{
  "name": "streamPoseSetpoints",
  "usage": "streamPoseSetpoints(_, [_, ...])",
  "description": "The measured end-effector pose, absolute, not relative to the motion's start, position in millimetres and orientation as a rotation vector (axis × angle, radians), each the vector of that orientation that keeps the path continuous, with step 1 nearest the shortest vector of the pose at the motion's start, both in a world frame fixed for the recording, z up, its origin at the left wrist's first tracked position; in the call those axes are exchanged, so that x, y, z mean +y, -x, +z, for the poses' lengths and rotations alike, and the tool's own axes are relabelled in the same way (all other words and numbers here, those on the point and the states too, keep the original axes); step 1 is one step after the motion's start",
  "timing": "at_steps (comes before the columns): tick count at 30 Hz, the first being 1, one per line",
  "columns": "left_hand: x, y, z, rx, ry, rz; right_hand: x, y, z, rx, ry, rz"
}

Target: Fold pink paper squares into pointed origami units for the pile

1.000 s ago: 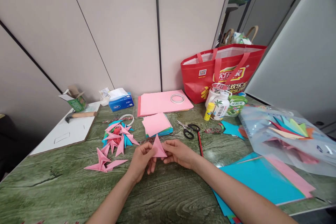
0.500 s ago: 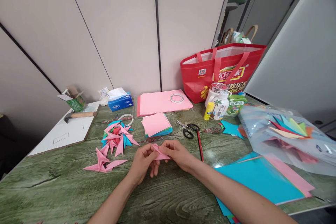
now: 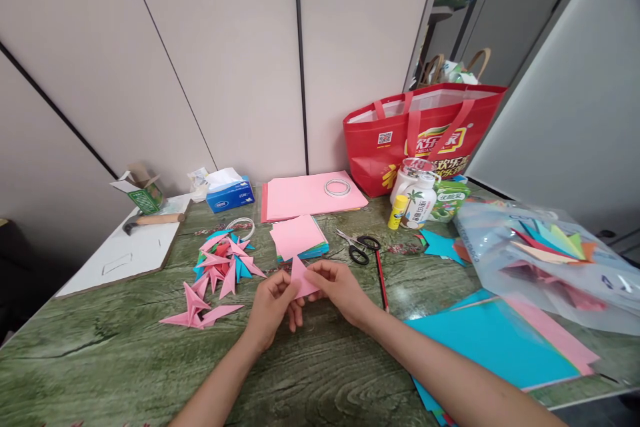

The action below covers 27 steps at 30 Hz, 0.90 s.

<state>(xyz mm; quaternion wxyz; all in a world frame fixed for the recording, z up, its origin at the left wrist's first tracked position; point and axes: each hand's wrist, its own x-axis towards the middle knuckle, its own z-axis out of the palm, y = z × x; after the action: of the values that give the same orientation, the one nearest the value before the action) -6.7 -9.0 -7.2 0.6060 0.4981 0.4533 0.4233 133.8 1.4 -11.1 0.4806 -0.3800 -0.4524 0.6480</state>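
Between my two hands is a small folded piece of pink paper point(image 3: 300, 275), with a pointed tip facing away from me. My left hand point(image 3: 276, 303) pinches its left side between thumb and fingers. The right side is pinched by my right hand point(image 3: 336, 287); some of its fingers are hidden behind the paper. Just beyond the hands lies a stack of square paper sheets point(image 3: 297, 237), pink on top. To the left is a pile of folded paper pieces point(image 3: 225, 259) in pink, blue and red, with a pink folded star shape point(image 3: 193, 310) nearer to me.
Scissors point(image 3: 359, 248) and a red pencil point(image 3: 381, 280) lie right of the stack. Blue paper sheets point(image 3: 495, 340) are by my right forearm. Further back stand a glue stick point(image 3: 397, 212), a white bottle point(image 3: 420, 203), a red bag point(image 3: 370, 153) and a tissue box point(image 3: 230, 197). A hammer point(image 3: 155, 219) lies left.
The pink paper has been turned so that its pointed tip now stands up away from me, and more of its face shows. Both hands still pinch it in nearly the same place.
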Motion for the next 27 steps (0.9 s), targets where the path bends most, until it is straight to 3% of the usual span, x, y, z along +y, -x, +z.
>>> streamPoseSetpoints(18, [-5.2, 10.4, -7.5, 0.846, -0.885, 0.909, 4.4, -136.8, -15.8, -1.123, 0.908, 1.601])
streamPoseSetpoints(27, [-9.3, 5.2, -4.8, 0.961, -1.023, 0.939, -0.3, -132.1, -10.3, -1.164, 0.95, 1.572])
